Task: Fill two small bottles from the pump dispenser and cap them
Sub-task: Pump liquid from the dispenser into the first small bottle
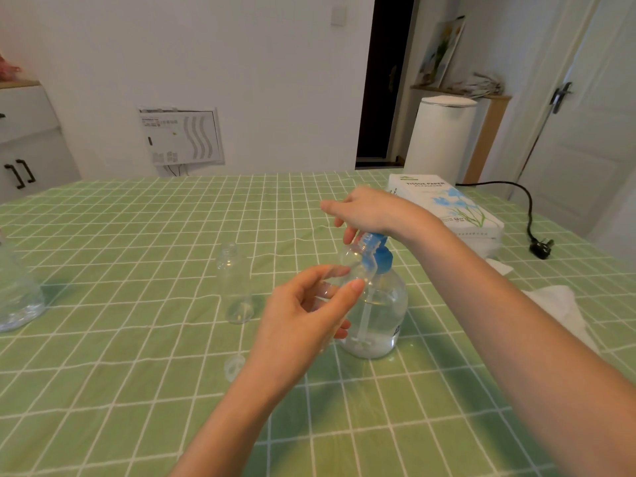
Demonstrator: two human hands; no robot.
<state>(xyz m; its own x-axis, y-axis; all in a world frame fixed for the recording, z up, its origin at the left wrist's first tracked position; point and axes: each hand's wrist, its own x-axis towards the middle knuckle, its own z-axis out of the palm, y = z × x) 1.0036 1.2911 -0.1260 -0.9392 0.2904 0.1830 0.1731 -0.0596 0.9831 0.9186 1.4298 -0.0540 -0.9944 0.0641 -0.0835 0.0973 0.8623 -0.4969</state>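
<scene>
Head view: left hand [303,321] around bottle [351,258]; right hand [371,210], fingers [332,206] loose, atop part-full dispenser [378,321].

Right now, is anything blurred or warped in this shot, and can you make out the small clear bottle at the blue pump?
Head view: the right hand shows motion-smeared fingertips; the small clear plastic bottle in the left hand nearly vanishes against the clear blue-pumped dispenser; wide-angle distortion bows the white door and the grid of the green checked tablecloth.
</scene>
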